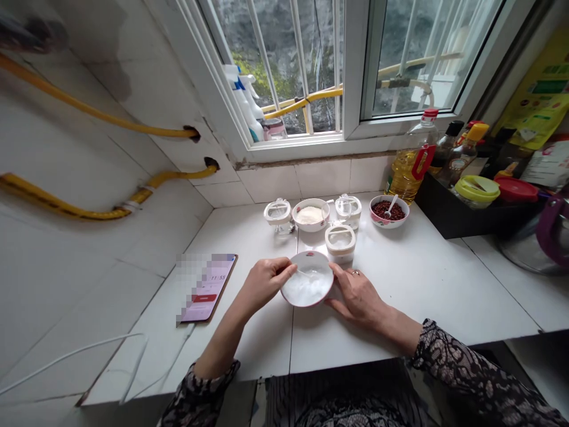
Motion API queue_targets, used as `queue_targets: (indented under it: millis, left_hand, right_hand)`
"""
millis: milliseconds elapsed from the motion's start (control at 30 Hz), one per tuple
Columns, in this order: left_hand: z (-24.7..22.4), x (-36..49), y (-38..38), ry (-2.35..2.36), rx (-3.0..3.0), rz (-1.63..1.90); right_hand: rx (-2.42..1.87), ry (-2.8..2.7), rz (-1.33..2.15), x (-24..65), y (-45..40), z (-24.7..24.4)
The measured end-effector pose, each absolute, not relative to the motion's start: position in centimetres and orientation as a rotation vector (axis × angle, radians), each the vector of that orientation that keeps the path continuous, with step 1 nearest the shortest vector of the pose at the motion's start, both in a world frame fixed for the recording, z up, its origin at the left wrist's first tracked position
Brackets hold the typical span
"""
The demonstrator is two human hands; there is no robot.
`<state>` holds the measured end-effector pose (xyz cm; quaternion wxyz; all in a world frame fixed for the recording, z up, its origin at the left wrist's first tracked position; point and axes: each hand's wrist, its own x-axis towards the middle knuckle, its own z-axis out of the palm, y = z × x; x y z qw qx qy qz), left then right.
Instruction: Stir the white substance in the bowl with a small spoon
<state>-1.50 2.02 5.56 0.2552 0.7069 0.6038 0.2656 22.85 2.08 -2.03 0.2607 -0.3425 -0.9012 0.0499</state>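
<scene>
A white bowl (310, 257) with a thin coloured rim holds a white grainy or powdery substance (306, 289). My left hand (269, 279) is closed in a pinch at the bowl's left rim, on a small pale spoon (304, 274) that reaches into the bowl. My right hand (358, 296) grips the bowl's right side, thumb below and fingers at the rim. Just behind the bowl stands a clear lidded jar (340, 242) with white contents. Further back are a bowl of pale grains (310, 216), a lidded jar (278, 214) to its left and another jar (349, 209) to its right.
A bowl of dark red beans (389, 212) with a white spoon stands back right. Beyond it are an oil bottle (405, 169) and a black box (471, 213) of condiments. A phone (208, 290) with a white cable lies left. A pot (533, 249) is at far right.
</scene>
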Motion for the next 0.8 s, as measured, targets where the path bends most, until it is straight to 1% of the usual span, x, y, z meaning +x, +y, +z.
queue_targets:
  millis: [367,800]
  left_hand:
    - [6.0,-2.7,2.1,1.575,1.709,0.844]
    - [5.9,-2.6,1.5,1.656,1.856,0.851]
  right_hand:
    - [-0.934,-2.448,0.155,22.9,2.0,-1.8]
    - [-0.937,-2.441,0.144,22.8,2.0,-1.9]
